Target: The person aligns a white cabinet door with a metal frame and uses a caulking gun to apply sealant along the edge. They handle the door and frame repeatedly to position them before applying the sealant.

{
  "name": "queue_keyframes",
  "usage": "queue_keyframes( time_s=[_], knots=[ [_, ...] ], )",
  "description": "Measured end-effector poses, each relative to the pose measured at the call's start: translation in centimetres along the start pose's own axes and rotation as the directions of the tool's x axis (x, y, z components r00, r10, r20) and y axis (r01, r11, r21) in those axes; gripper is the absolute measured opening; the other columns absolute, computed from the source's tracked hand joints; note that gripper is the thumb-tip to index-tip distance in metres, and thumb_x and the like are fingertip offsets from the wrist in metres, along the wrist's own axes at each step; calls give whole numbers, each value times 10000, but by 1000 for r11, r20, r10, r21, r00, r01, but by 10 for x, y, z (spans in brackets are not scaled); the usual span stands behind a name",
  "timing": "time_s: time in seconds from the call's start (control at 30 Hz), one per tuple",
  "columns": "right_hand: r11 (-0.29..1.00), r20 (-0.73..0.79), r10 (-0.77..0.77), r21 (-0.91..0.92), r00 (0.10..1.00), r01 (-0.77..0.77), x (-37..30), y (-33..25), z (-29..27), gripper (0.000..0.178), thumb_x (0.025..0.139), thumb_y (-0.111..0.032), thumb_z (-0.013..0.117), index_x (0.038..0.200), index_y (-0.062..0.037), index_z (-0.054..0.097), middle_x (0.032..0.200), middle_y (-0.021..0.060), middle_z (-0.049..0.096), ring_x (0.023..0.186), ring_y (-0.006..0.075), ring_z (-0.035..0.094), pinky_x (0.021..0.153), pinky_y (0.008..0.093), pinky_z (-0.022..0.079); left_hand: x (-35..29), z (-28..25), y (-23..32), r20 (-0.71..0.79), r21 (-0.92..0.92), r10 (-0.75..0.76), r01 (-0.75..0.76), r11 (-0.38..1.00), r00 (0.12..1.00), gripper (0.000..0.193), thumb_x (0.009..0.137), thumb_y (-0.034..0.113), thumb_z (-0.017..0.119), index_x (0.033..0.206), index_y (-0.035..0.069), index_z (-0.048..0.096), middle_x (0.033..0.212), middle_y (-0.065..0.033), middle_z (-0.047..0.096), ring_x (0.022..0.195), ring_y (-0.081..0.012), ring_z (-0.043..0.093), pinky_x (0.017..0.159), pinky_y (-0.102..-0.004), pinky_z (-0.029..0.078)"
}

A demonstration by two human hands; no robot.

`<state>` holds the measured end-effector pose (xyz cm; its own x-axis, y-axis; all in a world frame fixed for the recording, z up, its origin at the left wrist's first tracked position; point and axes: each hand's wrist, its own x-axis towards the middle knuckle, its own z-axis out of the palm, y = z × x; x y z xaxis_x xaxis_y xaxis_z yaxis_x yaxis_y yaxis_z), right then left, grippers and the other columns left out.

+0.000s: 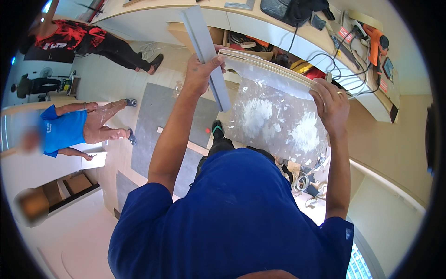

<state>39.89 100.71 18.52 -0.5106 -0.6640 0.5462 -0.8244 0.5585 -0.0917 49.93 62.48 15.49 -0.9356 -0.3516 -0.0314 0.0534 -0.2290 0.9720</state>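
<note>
A long, flat grey strip (200,38) stands steeply tilted in my left hand (200,73), its thumb and fingers closed round it. The same hand is at the left end of a thin pale panel (272,66), which shows layered edges and a glossy underside. Whether the layers are one panel or several stacked ones I cannot tell. My right hand (331,103) grips the panel's right end, fingertips over the edge. The panel is raised in front of me, above a worn board (278,123) smeared with white.
A long counter (204,14) runs ahead, with an orange power tool (375,44), black cables (337,60) and a phone. Below it, an open drawer (246,42) holds tools. Grey mats (155,111) cover the floor. People, including one in a blue shirt (65,130), stand left.
</note>
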Motion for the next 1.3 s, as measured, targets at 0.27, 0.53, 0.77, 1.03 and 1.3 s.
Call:
queue_keyframes(
  time_s=[0.27,0.53,0.77,1.03,1.3],
  knots=[
    [999,-1,20,36,1000,-20,-1,12,8,397,913,-257,800,1278,-149,689,1240,19,742,1062,247,716,891,388,525,-16,-44,-20,-232,-40,-50,41,998,972,427,988,241,765,1300,-31,657,1039,-124,736,813,-188,689,715,-334,580],
    [940,56,321,103,945,-325,-14,43,-26,703,867,-431,839,1451,-133,585,1240,69,725,1051,312,702,955,422,534,-82,-73,-29,-324,20,-248,269,963,913,455,1027,249,722,1336,-52,579,1002,-133,725,772,-153,647,680,-287,518],
    [721,6,508,544,861,-429,-42,44,-7,773,795,-299,932,1440,-71,571,1199,103,735,1074,269,706,959,387,571,-96,-60,-21,-242,88,-273,301,949,931,474,995,164,720,1364,-77,547,936,-77,674,787,-152,613,735,-286,497],
    [719,-80,491,598,867,-353,-36,34,19,492,834,-122,866,1268,-5,666,1243,155,713,1191,321,666,1073,414,489,-114,-120,-62,-312,504,-228,365,783,922,338,964,196,698,1269,49,703,901,-12,642,824,-139,599,781,-317,490],
    [563,-16,538,750,843,-346,-22,41,17,433,943,-298,815,1178,21,639,1020,137,689,979,249,636,937,384,501,-75,-47,-26,-125,434,-164,203,878,978,501,862,186,774,1307,34,601,1018,-45,620,955,-182,591,840,-350,498]
  ],
)
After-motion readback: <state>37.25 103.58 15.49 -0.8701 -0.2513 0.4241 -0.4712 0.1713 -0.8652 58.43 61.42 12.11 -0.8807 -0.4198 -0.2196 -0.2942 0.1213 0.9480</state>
